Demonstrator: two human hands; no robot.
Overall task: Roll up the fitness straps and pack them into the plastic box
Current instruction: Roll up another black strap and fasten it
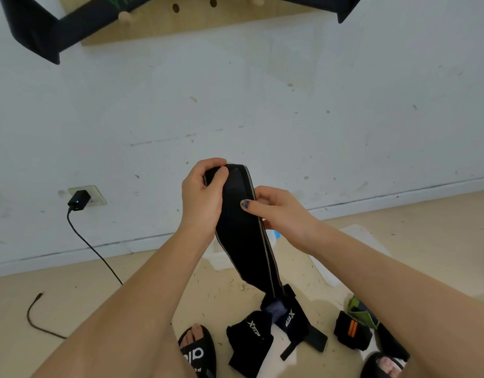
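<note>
A long black fitness strap (245,236) with a pale edge stripe hangs in front of me, its lower end reaching the floor. My left hand (201,196) grips its top end, fingers curled over the folded tip. My right hand (279,211) pinches the strap's right edge a little lower, thumb on its face. The clear plastic box (331,266) stands on the floor behind the strap, mostly hidden by my arms. More black straps (258,336) lie on the floor near my feet, and one with orange stripes (351,330) sits to the right.
A black charger (78,201) is plugged into a wall socket at left, its cable (99,255) trailing over the floor. A wooden pegboard (181,20) with a dark strap hangs on the wall above. My sandalled feet (198,350) are at the bottom.
</note>
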